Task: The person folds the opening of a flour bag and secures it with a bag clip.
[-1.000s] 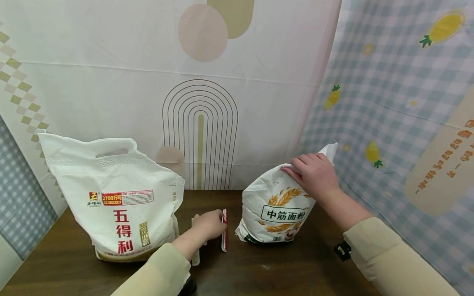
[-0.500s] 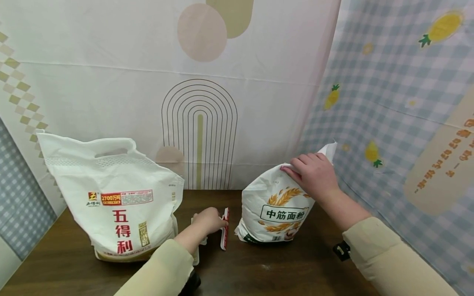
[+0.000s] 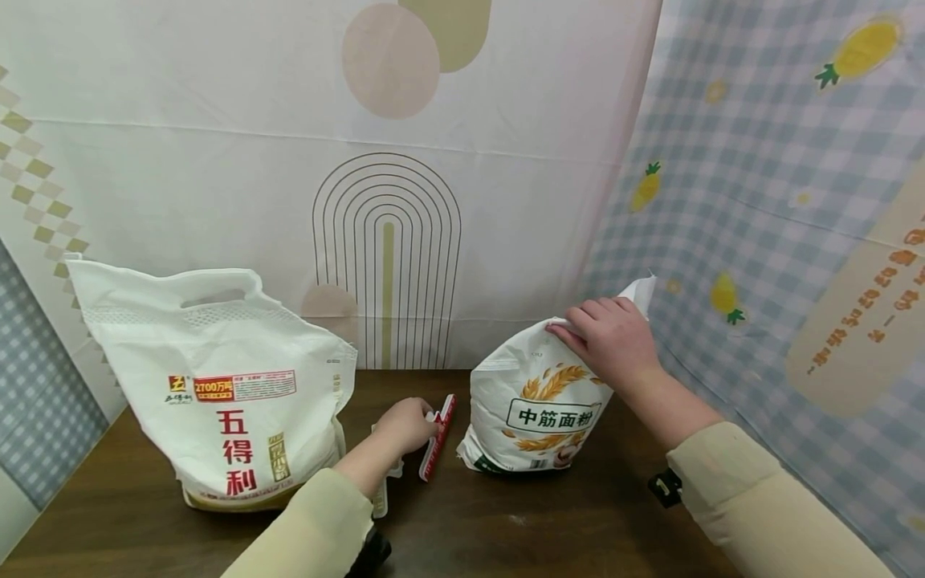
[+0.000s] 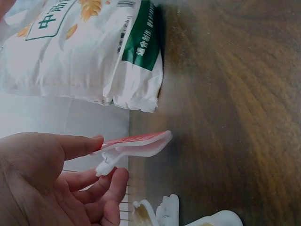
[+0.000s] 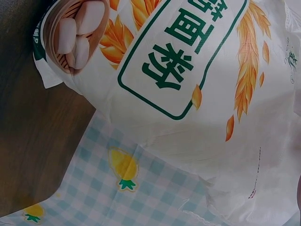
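Observation:
My left hand (image 3: 406, 425) pinches a thin red-and-white plastic clip (image 3: 438, 445) above the dark table, between the two bags. In the left wrist view the clip (image 4: 141, 142) has a red upper strip and a white lower strip, spread apart in a narrow V, with the thumb on its near end. At the right, my right hand (image 3: 614, 341) grips the folded top edge of a white flour bag (image 3: 538, 373) that leans to the right. The right wrist view is filled by the bag's printed front (image 5: 225, 155); the gripping fingers are almost wholly outside it.
A larger white flour bag (image 3: 209, 345) with a handle hole stands at the left. Pale plastic clips (image 3: 380, 498) lie on the table (image 3: 520, 538) under my left forearm, partly hidden. Cloth hangings (image 3: 549, 177) close off the back and right side.
The red-and-white clip has turned, its far end swinging to the right, as my left hand shifts slightly. My right hand keeps its hold on the flour bag.

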{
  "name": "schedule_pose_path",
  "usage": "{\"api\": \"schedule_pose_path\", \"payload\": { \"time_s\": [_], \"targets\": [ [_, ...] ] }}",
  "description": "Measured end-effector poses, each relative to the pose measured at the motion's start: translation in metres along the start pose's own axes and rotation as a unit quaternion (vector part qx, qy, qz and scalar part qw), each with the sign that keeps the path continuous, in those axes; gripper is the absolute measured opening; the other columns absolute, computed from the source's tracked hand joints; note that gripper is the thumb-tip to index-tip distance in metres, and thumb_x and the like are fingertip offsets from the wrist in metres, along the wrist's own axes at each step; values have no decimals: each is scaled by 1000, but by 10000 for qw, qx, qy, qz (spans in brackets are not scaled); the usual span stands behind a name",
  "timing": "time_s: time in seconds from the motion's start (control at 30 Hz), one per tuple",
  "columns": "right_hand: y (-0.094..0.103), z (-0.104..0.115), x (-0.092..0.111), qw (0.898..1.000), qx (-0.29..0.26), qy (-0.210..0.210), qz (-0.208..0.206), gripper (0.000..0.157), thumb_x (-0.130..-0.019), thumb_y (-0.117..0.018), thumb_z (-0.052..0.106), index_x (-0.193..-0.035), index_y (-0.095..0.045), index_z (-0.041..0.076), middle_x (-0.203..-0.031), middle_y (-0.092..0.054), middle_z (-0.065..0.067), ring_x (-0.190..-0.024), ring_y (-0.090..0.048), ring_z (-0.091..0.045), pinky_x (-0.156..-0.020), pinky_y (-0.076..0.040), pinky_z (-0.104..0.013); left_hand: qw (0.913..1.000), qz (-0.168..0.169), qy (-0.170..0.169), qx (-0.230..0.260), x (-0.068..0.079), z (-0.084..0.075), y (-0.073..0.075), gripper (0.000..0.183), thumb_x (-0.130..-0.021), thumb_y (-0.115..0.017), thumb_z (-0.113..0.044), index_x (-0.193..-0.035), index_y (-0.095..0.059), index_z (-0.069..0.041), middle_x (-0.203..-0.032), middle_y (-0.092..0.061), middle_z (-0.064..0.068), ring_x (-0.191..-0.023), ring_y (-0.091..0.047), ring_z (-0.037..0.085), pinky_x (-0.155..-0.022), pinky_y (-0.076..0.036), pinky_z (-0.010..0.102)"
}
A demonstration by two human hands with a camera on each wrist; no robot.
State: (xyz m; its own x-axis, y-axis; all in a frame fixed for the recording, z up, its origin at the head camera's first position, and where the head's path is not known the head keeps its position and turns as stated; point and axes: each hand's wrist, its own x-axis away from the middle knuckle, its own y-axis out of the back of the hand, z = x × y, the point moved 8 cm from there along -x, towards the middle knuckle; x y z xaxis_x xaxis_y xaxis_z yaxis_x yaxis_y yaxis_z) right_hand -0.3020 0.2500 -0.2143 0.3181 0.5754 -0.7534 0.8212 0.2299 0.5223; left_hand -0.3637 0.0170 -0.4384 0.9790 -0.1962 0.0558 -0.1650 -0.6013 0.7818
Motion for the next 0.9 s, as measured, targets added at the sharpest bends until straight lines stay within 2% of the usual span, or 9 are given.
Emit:
{"api": "schedule_pose_path", "payload": {
  "time_s": [0.07, 0.17, 0.3, 0.43, 0.77, 0.9],
  "targets": [
    [0, 0, 0, 10000, 5, 1, 21, 28, -83, -64, 39, -73, -58, 13, -66, -57, -3, -66, -58, -26, -62, -41, -41, 9999, -60, 34, 100, 0, 1, 3, 29, -79, -68, -28, -101, -66, -9, -101, -65, 4, -87, -59, 20, -73, -48, 41],
    [0, 0, -1, 10000, -9, -2, 43, 28, -83, -64, 38, -74, -59, 13, -67, -58, -3, -67, -59, -26, -63, -41, -41, 9991, -184, 35, 372, 1, 1, 7, 27, -79, -69, -29, -99, -65, -11, -98, -64, 3, -86, -58, 19, -74, -47, 41],
    [-1, 0, 0, 10000, -23, -12, 76, 27, -83, -65, 38, -73, -59, 13, -67, -58, -2, -66, -58, -25, -63, -41, -41, 9963, -346, -72, 783, 5, -1, 14, 25, -79, -71, -27, -98, -65, -12, -93, -63, 2, -85, -57, 18, -73, -47, 39],
    [-1, -1, 2, 10000, -55, -38, 51, 27, -82, -66, 37, -73, -59, 13, -67, -58, -2, -67, -59, -25, -64, -42, -41, 9939, -402, -165, 1013, 9, -5, 17, 28, -79, -70, -27, -103, -66, -12, -96, -64, 2, -88, -58, 17, -75, -48, 38],
    [0, 0, 1, 10000, -52, -1, -8, 27, -81, -67, 37, -72, -58, 13, -66, -58, -2, -66, -59, -24, -63, -42, -41, 9919, -93, -344, 1221, 17, -16, 19, 17, -77, -68, -14, -94, -69, -11, -81, -63, -1, -70, -56, 13, -60, -45, 28],
    [0, 1, 0, 10000, -47, -9, 30, 27, -82, -66, 37, -72, -59, 13, -66, -58, -2, -66, -59, -24, -63, -42, -41, 9889, -51, -378, 1437, 20, -20, 21, 20, -79, -69, -16, -97, -68, -8, -80, -64, 0, -71, -61, 15, -62, -47, 29]
  ]
}}
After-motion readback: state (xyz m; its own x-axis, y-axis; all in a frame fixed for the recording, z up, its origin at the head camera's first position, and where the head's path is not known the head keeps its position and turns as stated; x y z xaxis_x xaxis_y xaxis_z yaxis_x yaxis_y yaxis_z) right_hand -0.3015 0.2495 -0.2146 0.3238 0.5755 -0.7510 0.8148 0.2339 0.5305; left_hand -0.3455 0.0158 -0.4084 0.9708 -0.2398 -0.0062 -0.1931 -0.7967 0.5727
